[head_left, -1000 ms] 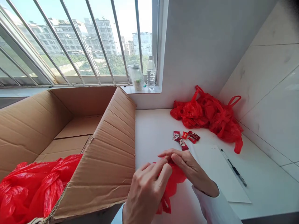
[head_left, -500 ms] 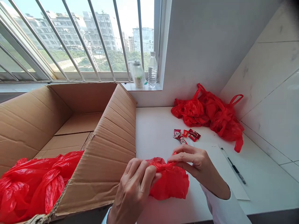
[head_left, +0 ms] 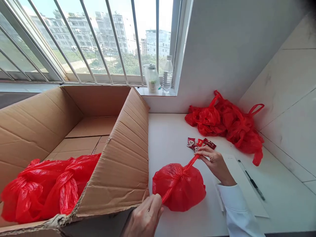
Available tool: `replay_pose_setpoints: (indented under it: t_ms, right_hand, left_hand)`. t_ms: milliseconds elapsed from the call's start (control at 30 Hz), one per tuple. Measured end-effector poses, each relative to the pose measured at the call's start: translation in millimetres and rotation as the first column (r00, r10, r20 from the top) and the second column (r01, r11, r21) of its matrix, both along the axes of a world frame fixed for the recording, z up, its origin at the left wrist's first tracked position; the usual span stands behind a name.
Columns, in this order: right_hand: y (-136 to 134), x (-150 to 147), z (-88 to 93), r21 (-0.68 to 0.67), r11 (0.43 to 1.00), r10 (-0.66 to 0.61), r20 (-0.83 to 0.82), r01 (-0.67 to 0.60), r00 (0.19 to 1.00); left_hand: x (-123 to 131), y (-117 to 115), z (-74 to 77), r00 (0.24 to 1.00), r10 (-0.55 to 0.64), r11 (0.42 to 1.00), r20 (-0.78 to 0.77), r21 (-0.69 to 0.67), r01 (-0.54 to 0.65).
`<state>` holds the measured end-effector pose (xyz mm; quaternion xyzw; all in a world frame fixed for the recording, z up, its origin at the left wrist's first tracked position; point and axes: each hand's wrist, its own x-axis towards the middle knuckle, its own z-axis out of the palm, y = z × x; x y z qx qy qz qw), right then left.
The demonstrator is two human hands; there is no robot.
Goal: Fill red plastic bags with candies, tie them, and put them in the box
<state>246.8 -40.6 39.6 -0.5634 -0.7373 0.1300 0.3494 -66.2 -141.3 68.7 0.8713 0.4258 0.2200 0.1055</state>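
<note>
A filled red plastic bag [head_left: 187, 194] rests on the white tabletop, its top gathered into a knot at the middle. My left hand [head_left: 145, 215] is closed on one twisted handle at the bag's near left. My right hand [head_left: 213, 163] pinches the other handle, drawn out to the far right. Both handles are stretched taut from the knot. What lies inside the bag is hidden. Just beyond my right hand are several small wrapped candies [head_left: 191, 142], partly covered by its fingers.
A large open cardboard box [head_left: 123, 158] on the left holds red bags [head_left: 49, 187]. More red bags [head_left: 224, 118] are heaped by the wall. Paper [head_left: 249, 194] and a black pen [head_left: 255, 186] lie right. A water bottle [head_left: 168, 75] stands on the windowsill beside a bagged cup [head_left: 151, 79].
My hands have moved apart, the left toward me and the right away. The bag's handles are now pulled tight around a knot. The view has shifted slightly.
</note>
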Motion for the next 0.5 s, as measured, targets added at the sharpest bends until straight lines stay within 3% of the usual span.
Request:
replay_pose_setpoints:
  t_ms: [100, 233, 333, 433, 500]
  right_hand:
    - [-15, -7, 32.8, 0.025, 1.0, 0.006, 0.133, -0.009, 0.991]
    - [-38, -28, 68.4, -0.02, 0.968, 0.25, 0.202, -0.251, 0.947]
    - [-42, -56, 60.8, -0.175, 0.922, 0.382, 0.274, -0.345, 0.883]
    - [-35, -75, 40.8, -0.319, 0.892, 0.423, 0.348, -0.319, 0.836]
    - [-26, -71, 35.7, -0.355, 0.883, 0.433, 0.367, -0.306, 0.823]
  left_hand:
    - [4, 2, -3.0, 1.0, 0.001, 1.0, 0.017, 0.003, -0.001]
    - [11, 2, -12.5, 0.996, -0.07, 0.997, 0.057, 0.013, 0.07]
    - [11, 0, -28.1, 0.98, -0.108, 0.994, 0.165, 0.021, 0.106]
    - [5, -6, -43.0, 0.964, -0.073, 0.997, 0.257, 0.038, 0.065]
    - [0, -11, -50.7, 0.964, -0.05, 0.999, 0.26, 0.018, 0.047]
